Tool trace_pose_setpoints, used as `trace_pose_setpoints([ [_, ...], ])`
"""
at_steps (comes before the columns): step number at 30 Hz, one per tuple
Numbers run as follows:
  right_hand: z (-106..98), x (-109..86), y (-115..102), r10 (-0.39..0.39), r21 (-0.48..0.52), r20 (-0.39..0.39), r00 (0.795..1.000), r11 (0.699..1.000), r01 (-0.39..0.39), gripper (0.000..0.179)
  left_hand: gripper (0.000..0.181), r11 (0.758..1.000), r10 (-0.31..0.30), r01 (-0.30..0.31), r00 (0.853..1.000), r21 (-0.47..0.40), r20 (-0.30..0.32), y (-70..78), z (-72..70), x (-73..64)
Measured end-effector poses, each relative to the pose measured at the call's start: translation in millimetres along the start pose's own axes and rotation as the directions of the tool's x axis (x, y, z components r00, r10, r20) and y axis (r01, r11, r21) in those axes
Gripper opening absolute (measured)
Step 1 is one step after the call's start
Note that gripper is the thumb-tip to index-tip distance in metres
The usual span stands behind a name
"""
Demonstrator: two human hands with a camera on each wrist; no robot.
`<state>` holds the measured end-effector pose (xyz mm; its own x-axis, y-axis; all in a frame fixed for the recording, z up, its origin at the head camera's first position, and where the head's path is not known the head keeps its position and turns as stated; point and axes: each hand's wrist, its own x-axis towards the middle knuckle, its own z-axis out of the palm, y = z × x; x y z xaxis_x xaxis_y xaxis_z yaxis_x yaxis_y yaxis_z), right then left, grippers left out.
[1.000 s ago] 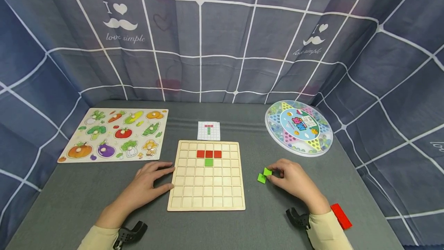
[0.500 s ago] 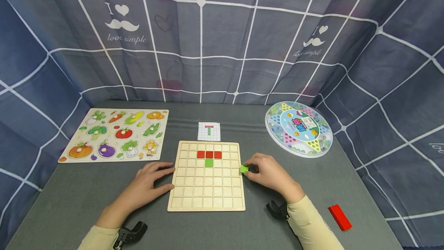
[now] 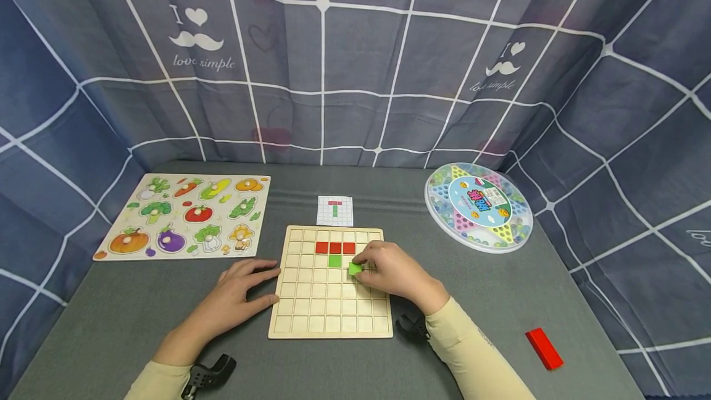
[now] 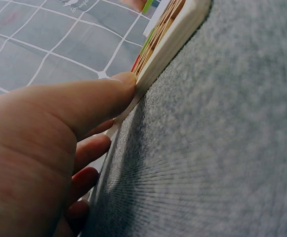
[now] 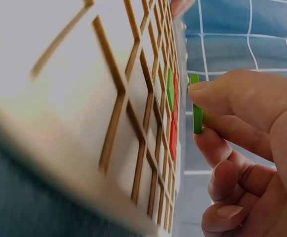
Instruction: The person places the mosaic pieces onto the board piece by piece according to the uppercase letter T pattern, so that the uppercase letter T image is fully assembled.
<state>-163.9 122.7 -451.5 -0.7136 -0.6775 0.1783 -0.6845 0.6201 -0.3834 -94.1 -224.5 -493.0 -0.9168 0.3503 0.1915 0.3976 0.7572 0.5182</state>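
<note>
In the head view a wooden grid board [image 3: 328, 308] lies flat on the grey table. Three red tiles [image 3: 336, 247] form a row near its far side, with a green tile [image 3: 334, 261] directly below the middle one. My right hand [image 3: 397, 270] pinches a green square tile [image 3: 354, 269] above the board's right half. The right wrist view has this held tile [image 5: 197, 120] edge-on between thumb and fingers, apart from the board. My left hand [image 3: 239, 292] rests at the board's left edge, its thumb [image 4: 103, 94] and a fingertip touching it.
Behind the board lies a white card [image 3: 344, 217] printed with a red and green T on a grid. A vegetable picture board [image 3: 186, 230] is at left, a round game board [image 3: 444, 215] at right. A red block [image 3: 544, 349] lies near right. Curtains enclose the table.
My right hand picked up green from the table at right, where two green tiles lay, and carried it left over the board. Neither tile lies there now. The left hand stayed put.
</note>
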Motion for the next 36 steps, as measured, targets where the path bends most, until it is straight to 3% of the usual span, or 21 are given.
trace_pose_setpoints([
  [7, 11.6, 12.9, -11.2, -0.042, -0.005, 0.032, 0.999, 0.999, 0.042, 0.021, 0.053, 1.000, -0.003, 0.003, 1.000, 0.002, 0.006, 0.1, 0.4, 0.1],
  [22, 22.6, 23.4, -19.8, -0.051, -0.022, 0.099, 0.994, 0.998, 0.053, 0.023, 0.053, 1.000, -0.005, 0.005, 1.000, -0.003, 0.017, 0.7, 0.1, 0.1],
  [30, 19.7, 23.1, -18.6, -0.074, -0.008, 0.086, 0.994, 0.997, 0.075, 0.028, 0.053, 1.000, -0.005, 0.005, 1.000, -0.002, 0.025, -0.3, -0.3, 0.9],
  [36, 10.7, 15.8, -14.5, -0.047, 0.019, 0.053, 0.997, 0.999, 0.046, 0.029, 0.053, 1.000, -0.007, 0.007, 1.000, 0.006, 0.025, -0.4, -0.9, 0.9],
])
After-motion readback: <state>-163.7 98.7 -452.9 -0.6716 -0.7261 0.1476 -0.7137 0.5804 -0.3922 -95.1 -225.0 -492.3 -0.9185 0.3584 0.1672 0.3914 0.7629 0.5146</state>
